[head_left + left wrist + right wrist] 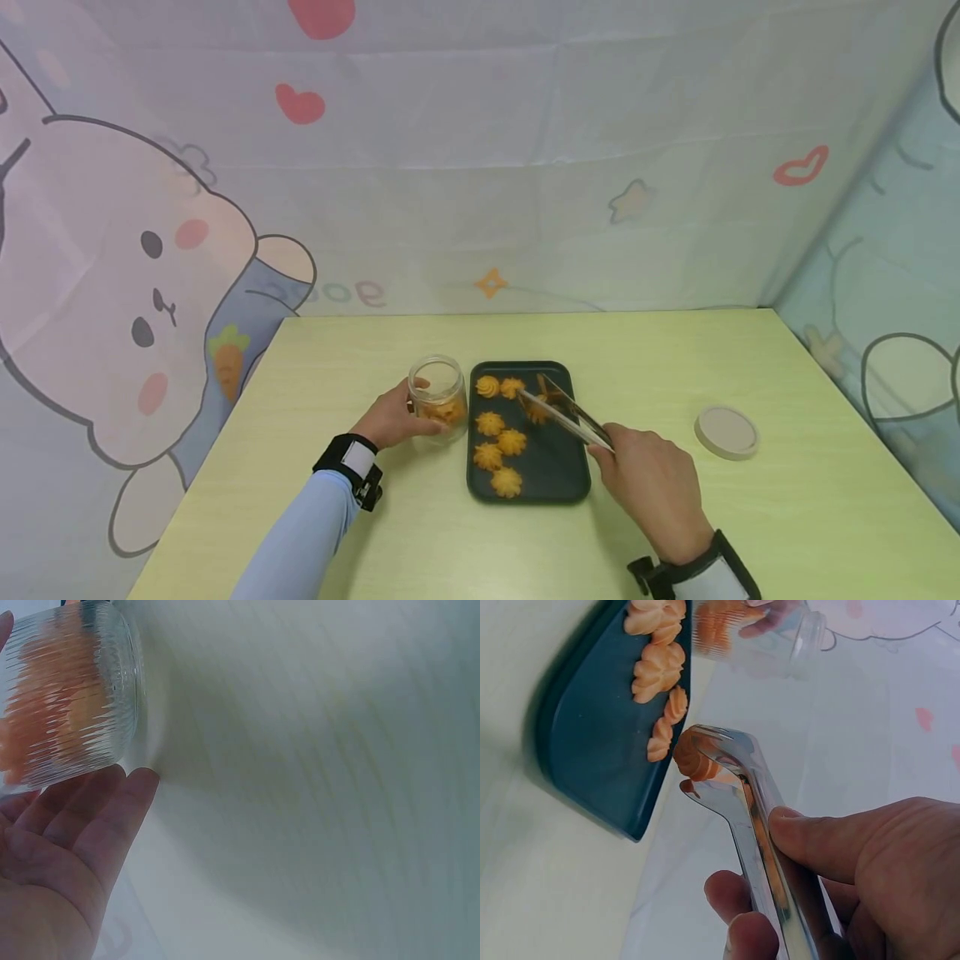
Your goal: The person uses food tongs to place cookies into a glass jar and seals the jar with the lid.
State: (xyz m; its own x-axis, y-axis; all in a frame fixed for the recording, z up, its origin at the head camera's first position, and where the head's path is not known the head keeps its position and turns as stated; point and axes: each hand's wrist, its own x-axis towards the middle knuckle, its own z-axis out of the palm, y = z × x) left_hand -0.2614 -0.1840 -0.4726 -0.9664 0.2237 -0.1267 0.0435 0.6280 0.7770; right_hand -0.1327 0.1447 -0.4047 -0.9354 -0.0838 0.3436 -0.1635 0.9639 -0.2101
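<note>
My left hand [396, 418] grips a clear glass jar [437, 385] that stands left of the tray, thumb on its near side and fingers behind. Orange piped cookies [447, 411] lie in the jar's lower part, and its mouth has no lid on. With my right hand [654, 477] I hold metal tongs [759, 817] between thumb and fingers. Their tips pinch one swirled cookie [690, 759] above the right side of the dark tray [551, 479]. Several other cookies [512, 442] lie along the tray's left side.
A round, pale lid [727, 432] lies on the light yellow table [810, 508] to the right of my right hand. Behind the table hangs a printed cloth backdrop [450, 208], with another cloth at the right side.
</note>
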